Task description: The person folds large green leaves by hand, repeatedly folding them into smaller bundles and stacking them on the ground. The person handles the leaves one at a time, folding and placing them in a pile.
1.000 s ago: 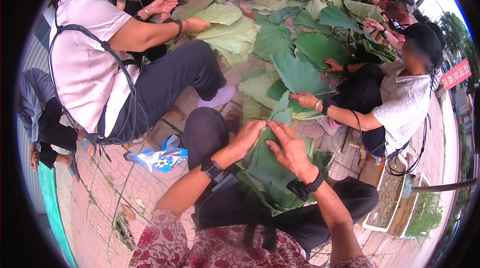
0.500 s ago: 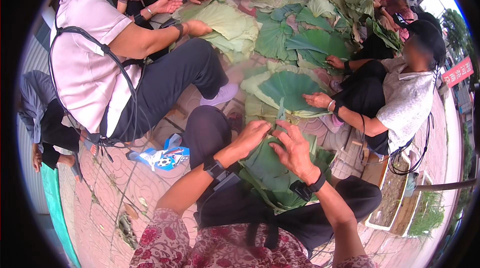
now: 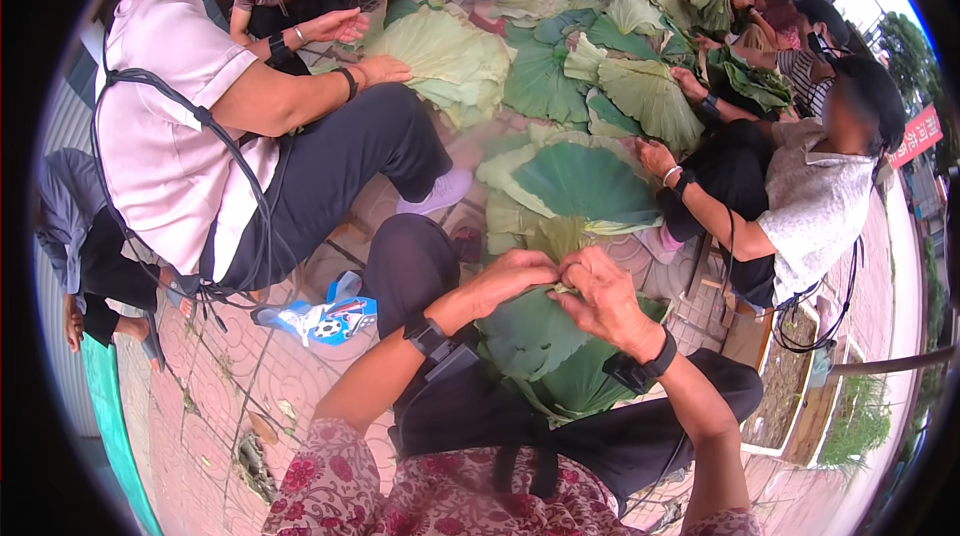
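Note:
Over my lap, my left hand (image 3: 508,283) and my right hand (image 3: 607,308) meet with fingers closed on a large green lotus leaf (image 3: 535,331). My fingertips pinch it near its upper edge, almost touching each other. More of the leaf hangs below my hands over other green leaves (image 3: 585,376) on my lap. A paler yellow-green leaf part (image 3: 556,238) sticks up just beyond my fingers; whether it belongs to the same leaf I cannot tell. Ahead on the ground lies a stack of lotus leaves (image 3: 580,181), a dark green one on top.
Several people sit around the leaves. One at the left rests a hand on a pale leaf stack (image 3: 450,61); one at the right holds a pale leaf (image 3: 650,101). A blue-and-white bag (image 3: 330,318) lies on the paving left of my knee. Planter boxes (image 3: 785,386) stand at the right.
My right hand's spread fingers have closed and come in beside my left hand on the leaf. The leaf's lie has shifted. At the right, a person has moved a pale leaf above the pile.

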`<action>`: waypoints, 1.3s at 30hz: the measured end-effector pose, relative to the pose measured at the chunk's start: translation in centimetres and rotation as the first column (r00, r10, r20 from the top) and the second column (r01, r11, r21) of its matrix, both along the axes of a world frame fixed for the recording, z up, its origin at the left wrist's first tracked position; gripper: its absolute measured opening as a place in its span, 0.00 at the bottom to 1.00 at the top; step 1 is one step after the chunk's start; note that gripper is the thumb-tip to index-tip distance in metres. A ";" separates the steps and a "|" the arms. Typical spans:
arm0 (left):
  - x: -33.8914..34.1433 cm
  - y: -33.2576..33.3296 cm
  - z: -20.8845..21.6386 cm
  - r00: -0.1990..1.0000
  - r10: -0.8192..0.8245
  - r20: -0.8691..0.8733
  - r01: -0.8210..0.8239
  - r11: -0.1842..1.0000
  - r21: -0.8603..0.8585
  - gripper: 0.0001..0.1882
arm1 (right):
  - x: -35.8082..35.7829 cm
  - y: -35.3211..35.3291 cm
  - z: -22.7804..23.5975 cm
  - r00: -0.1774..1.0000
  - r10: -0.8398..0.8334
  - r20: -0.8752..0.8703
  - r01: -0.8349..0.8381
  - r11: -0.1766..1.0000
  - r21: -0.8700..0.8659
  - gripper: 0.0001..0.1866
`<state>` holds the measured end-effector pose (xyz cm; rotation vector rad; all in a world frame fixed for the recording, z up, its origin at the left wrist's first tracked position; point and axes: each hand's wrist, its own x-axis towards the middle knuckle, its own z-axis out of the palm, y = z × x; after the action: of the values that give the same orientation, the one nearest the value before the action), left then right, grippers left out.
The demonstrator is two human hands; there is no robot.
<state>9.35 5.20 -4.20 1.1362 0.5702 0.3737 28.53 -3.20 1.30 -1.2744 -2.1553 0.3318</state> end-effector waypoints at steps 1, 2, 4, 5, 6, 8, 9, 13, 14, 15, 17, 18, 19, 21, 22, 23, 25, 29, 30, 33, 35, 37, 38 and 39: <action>0.0 0.0 0.0 1.000 -0.006 -0.010 0.006 1.000 0.004 0.14 | 0.1 -0.1 0.1 1.000 0.000 -0.019 0.000 1.000 -0.012 0.14; -0.1 0.0 0.0 1.000 -0.012 -0.020 0.012 1.000 0.008 0.14 | 0.2 -0.1 0.3 1.000 0.006 0.007 -0.006 1.000 -0.013 0.14; -0.2 0.2 -0.2 0.999 -0.018 -0.041 0.020 0.999 0.031 0.14 | 0.5 -0.1 0.7 0.998 0.018 0.058 -0.018 1.000 -0.016 0.14; -0.3 0.3 -0.5 0.998 -0.019 -0.051 0.022 0.999 0.049 0.14 | 0.7 -0.1 0.7 0.998 0.019 0.068 -0.019 1.000 -0.012 0.14; -0.3 0.4 -0.7 0.998 -0.020 -0.062 0.024 0.997 0.067 0.14 | 0.9 -0.2 0.8 0.997 0.020 0.077 -0.020 1.000 -0.009 0.14; -0.2 0.2 -0.7 0.996 -0.019 -0.086 0.025 0.997 0.067 0.15 | 1.3 -0.3 1.1 0.996 0.008 0.087 -0.005 1.000 -0.028 0.14; -0.1 0.1 -0.5 0.995 -0.019 -0.098 0.025 0.997 0.066 0.15 | 1.6 -0.4 1.5 0.996 -0.006 0.086 0.010 0.999 -0.051 0.14; 0.6 -0.2 -0.5 0.982 -0.034 -0.187 0.063 0.987 0.150 0.18 | 1.9 -0.7 2.6 0.997 -0.074 0.012 0.074 0.956 -0.283 0.13; 0.6 -0.3 -0.5 0.977 -0.040 -0.208 0.076 0.983 0.164 0.20 | 2.0 -0.7 2.7 0.998 -0.063 0.026 0.068 0.943 -0.326 0.13; 0.6 -0.2 -0.4 0.972 -0.046 -0.230 0.088 0.980 0.178 0.21 | 2.3 -0.6 2.8 0.998 -0.052 0.039 0.063 0.927 -0.369 0.14; 0.4 0.0 0.0 0.958 -0.090 -0.271 0.150 0.966 0.210 0.21 | 2.8 -0.4 3.3 0.998 -0.031 0.062 0.055 0.899 -0.434 0.14; 0.3 0.2 0.2 0.950 -0.112 -0.291 0.181 0.958 0.223 0.20 | 3.1 -0.2 3.8 0.997 -0.022 0.072 0.053 0.888 -0.457 0.14; 0.2 0.3 0.5 0.947 -0.115 -0.301 0.192 0.952 0.238 0.22 | 3.5 0.0 4.2 0.997 -0.012 0.080 0.049 0.875 -0.481 0.14; 0.0 0.5 0.8 0.939 -0.124 -0.320 0.215 0.939 0.267 0.25 | 4.7 0.1 4.5 0.992 -0.069 0.104 0.109 0.884 -0.455 0.13; -0.1 0.6 0.8 0.941 -0.114 -0.319 0.209 0.937 0.281 0.26 | 5.4 0.1 4.6 0.989 -0.096 0.114 0.138 0.886 -0.442 0.12; -0.2 0.5 1.0 0.943 -0.103 -0.317 0.201 0.934 0.294 0.28 | 6.2 0.2 5.1 0.976 -0.143 0.163 0.200 0.883 -0.424 0.12; -0.5 0.6 0.5 0.946 -0.052 -0.319 0.162 0.931 0.328 0.30 | 7.7 0.7 5.9 0.942 -0.223 0.250 0.308 0.872 -0.381 0.11; -0.2 0.9 -0.4 0.939 0.015 -0.344 0.120 0.923 0.365 0.32 | 11.7 1.5 6.7 0.841 -0.472 0.264 0.530 0.814 -0.237 0.07; -0.2 0.9 -0.3 0.932 0.020 -0.362 0.120 0.925 0.360 0.32 | 12.3 1.5 6.7 0.830 -0.502 0.243 0.552 0.802 -0.229 0.07; 0.0 0.3 -1.5 0.965 0.139 -0.224 -0.026 0.895 0.445 0.37 | 13.1 1.6 5.9 0.814 -0.526 0.245 0.576 0.783 -0.235 0.07; 0.2 0.4 -2.2 0.964 0.151 -0.220 -0.041 0.899 0.436 0.38 | 13.2 1.9 5.0 0.816 -0.517 0.257 0.574 0.777 -0.258 0.08; 0.4 0.5 -2.7 0.963 0.161 -0.216 -0.050 0.894 0.444 0.37 | 12.9 2.5 3.8 0.824 -0.505 0.256 0.564 0.772 -0.294 0.08; 0.4 0.4 -2.6 0.963 0.163 -0.215 -0.048 0.889 0.456 0.37 | 12.9 2.6 2.9 0.853 -0.471 0.227 0.517 0.820 -0.245 0.11; 0.3 0.4 -2.6 0.963 0.165 -0.214 -0.047 0.883 0.467 0.37 | 13.0 2.7 2.2 0.844 -0.486 0.229 0.533 0.808 -0.250 0.11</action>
<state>9.68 5.59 -6.76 1.6291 0.7940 0.4813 41.56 -0.53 3.50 -2.0594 -1.8204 0.3525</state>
